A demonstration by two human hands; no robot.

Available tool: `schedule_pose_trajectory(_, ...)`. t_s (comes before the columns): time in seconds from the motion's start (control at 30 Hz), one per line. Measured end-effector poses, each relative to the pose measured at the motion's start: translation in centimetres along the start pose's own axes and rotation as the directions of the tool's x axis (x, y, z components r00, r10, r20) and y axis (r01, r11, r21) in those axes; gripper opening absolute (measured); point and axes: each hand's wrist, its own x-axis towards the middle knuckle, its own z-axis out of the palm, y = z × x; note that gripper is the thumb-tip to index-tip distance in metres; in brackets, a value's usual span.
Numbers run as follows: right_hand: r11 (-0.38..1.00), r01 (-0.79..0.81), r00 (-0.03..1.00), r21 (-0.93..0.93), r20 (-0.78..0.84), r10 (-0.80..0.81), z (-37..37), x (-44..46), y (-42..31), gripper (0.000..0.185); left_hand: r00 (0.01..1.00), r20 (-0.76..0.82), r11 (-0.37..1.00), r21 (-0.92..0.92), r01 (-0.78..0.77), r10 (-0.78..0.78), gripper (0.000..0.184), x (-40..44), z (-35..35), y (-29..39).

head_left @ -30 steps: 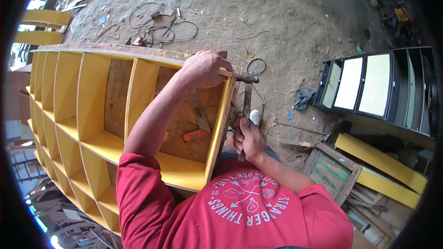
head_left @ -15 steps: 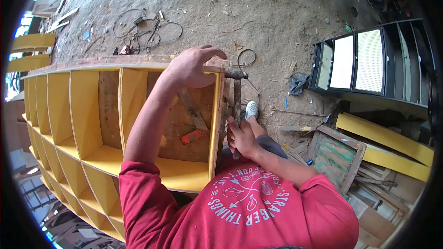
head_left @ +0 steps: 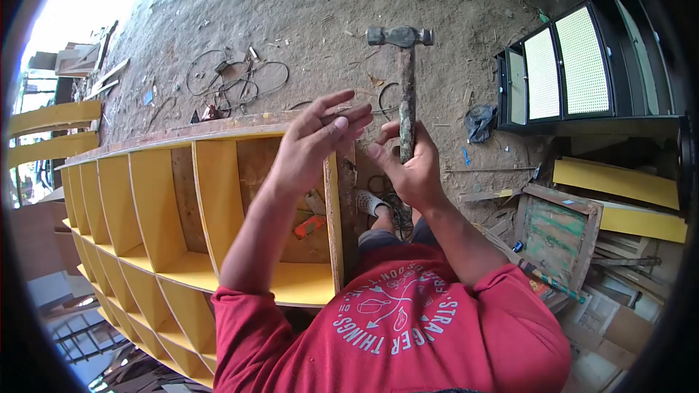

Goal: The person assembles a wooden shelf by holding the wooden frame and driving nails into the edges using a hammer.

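Note:
My right hand is wrapped round the wooden handle of a hammer. The hammer stands head up, its metal head over the dirt floor, apart from the shelf unit. My left hand is raised above the near corner of a yellow compartmented shelf unit, fingers stretched out and the thumb towards them. Whether something small sits between those fingers is too fine to tell. Inside the end compartment, below my left forearm, lies a red-orange object, with a flat grey strip beside it, partly hidden.
A looped cable lies on the floor beyond the shelf unit. To the right stand a black cabinet with white panels, a worn wooden frame and yellow boards. A dark plastic bag lies near the cabinet.
The hammer has risen from beside the shelf unit's end panel, its head now higher and farther out. My left hand has come off the corner slightly and turned, fingers reaching outward.

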Motion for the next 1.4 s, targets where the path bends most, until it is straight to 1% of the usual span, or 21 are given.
schedule_pose_trajectory(0.1,0.999,-0.049,0.997,0.003,0.053,0.048,-0.1,-0.4,-1.5,0.032,0.996,-0.085,0.949,-0.312,-0.041,0.015,0.056,-1.2,2.3,-3.4)
schedule_pose_trajectory(0.23,0.973,-0.231,0.971,0.011,0.062,0.23,0.0,-1.6,-1.8,0.034,0.988,-0.144,0.938,-0.33,-0.108,0.063,0.052,-2.8,4.1,-5.4)
schedule_pose_trajectory(0.33,0.969,-0.242,0.968,0.045,0.072,0.239,-0.3,-2.4,-1.1,0.032,0.984,-0.153,0.932,-0.336,-0.139,0.092,0.053,-3.6,4.5,-6.6)
schedule_pose_trajectory(0.43,0.949,-0.234,0.972,0.212,0.067,0.225,-0.4,-2.8,-0.2,0.029,0.991,-0.118,0.894,-0.434,-0.111,0.066,0.052,-4.3,4.4,-6.5)
schedule_pose_trajectory(0.53,0.882,-0.255,0.962,0.395,0.013,0.272,-0.3,-3.2,0.3,0.027,0.968,-0.232,0.877,-0.441,-0.19,0.093,0.05,-4.2,3.8,-7.5)
schedule_pose_trajectory(0.63,0.821,-0.332,0.926,0.464,-0.007,0.378,-0.6,-3.2,-0.2,0.027,0.965,-0.226,0.884,-0.413,-0.22,0.135,0.046,-4.1,2.8,-7.8)
schedule_pose_trajectory(0.67,0.801,-0.359,0.912,0.48,-0.003,0.41,-0.8,-3.3,-0.3,0.027,0.974,-0.162,0.895,-0.392,-0.213,0.161,0.037,-4.1,2.5,-7.9)
schedule_pose_trajectory(0.73,0.78,-0.374,0.906,0.501,0.017,0.423,-1.1,-3.3,0.0,0.027,0.972,-0.201,0.99,-0.04,-0.134,0.123,0.03,-3.9,3.3,-7.6)
schedule_pose_trajectory(0.77,0.774,-0.36,0.911,0.521,0.018,0.412,-1.1,-3.3,0.2,0.027,0.968,-0.224,0.987,0.138,-0.079,0.109,0.026,-3.9,3.7,-7.3)
schedule_pose_trajectory(0.83,0.773,-0.24,0.948,0.587,-0.03,0.317,-0.4,-3.5,1.0,0.026,0.978,-0.178,0.978,0.195,-0.073,0.109,0.016,-3.3,3.9,-6.7)
schedule_pose_trajectory(0.87,0.813,-0.236,0.953,0.532,-0.037,0.301,-0.6,-3.6,1.0,0.022,0.98,-0.158,0.966,0.244,-0.081,0.122,0.015,-3.0,3.6,-6.5)
schedule_pose_trajectory(0.93,0.755,-0.305,0.936,0.581,0.04,0.349,-1.2,-4.0,0.6,0.022,0.98,-0.13,0.922,0.376,-0.089,0.148,0.012,-2.5,2.6,-5.1)
schedule_pose_trajectory(0.97,0.722,-0.34,0.925,0.603,0.079,0.371,-1.3,-4.3,0.5,0.024,0.964,-0.122,0.884,0.439,-0.16,0.235,0.013,-1.9,2.3,-4.0)
schedule_pose_trajectory(1.0,0.734,-0.339,0.917,0.588,0.032,0.398,-0.4,-5.2,1.6,0.036,0.947,-0.155,0.857,0.486,-0.174,0.28,0.012,-1.2,1.8,-3.0)
schedule_pose_trajectory(1.07,0.632,-0.457,0.851,0.626,0.099,0.516,1.0,-7.4,3.7,0.042,0.888,-0.083,0.477,0.864,-0.162,0.453,0.012,1.2,-1.2,-1.1)
schedule_pose_trajectory(1.1,0.576,-0.509,0.812,0.64,0.135,0.567,1.7,-8.3,4.5,0.045,0.899,-0.011,0.403,0.896,-0.185,0.438,0.016,2.5,-2.7,-0.2)
schedule_pose_trajectory(1.17,0.517,-0.595,0.75,0.615,0.194,0.632,3.8,-9.8,5.3,0.05,0.94,0.075,0.252,0.954,-0.165,0.333,0.018,4.4,-3.2,1.1)
schedule_pose_trajectory(1.23,0.483,-0.69,0.669,0.54,0.218,0.711,6.0,-11.0,6.2,0.048,0.982,0.116,0.183,0.973,-0.142,0.147,0.019,6.5,-4.3,1.6)
schedule_pose_trajectory(1.3,0.725,-0.617,0.783,0.305,0.147,0.605,8.4,-12.5,10.0,0.049,0.994,0.071,0.083,0.994,-0.064,-0.088,0.021,7.8,-3.9,2.1)
schedule_pose_trajectory(1.37,0.678,-0.618,0.781,0.397,0.211,0.588,8.3,-11.7,9.4,0.051,0.979,0.09,0.033,0.996,-0.086,-0.183,0.021,8.9,-4.7,1.8)
schedule_pose_trajectory(1.4,0.684,-0.624,0.777,0.378,0.205,0.595,7.6,-11.5,9.2,0.053,0.97,0.091,-0.002,0.996,-0.094,-0.225,0.021,9.1,-4.7,1.7)
